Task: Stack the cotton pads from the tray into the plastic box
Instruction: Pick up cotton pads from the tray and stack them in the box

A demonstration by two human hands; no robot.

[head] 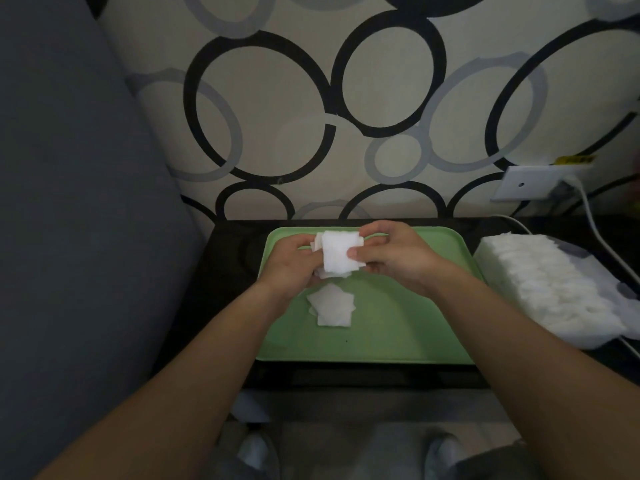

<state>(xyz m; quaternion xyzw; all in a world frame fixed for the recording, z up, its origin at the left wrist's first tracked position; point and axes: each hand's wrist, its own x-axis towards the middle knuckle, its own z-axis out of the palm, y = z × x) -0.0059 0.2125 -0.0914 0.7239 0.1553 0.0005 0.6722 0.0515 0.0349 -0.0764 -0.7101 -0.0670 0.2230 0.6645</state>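
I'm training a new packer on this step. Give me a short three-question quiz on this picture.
1. True or false: the green tray holds no more pads.
2. What holds the lifted pad bundle? A: left hand only. B: right hand only. C: both hands.
3. Fill in: the plastic box stands on the tray's ____ side.
Key: 1 false, a small pile remains; 2 C; 3 right.

Cream wallpaper with black and grey rings (311, 98) filled the back, a grey fabric cushion (69, 202) stood left, and a white cable (587, 209) hung from the white wall socket (526, 183).
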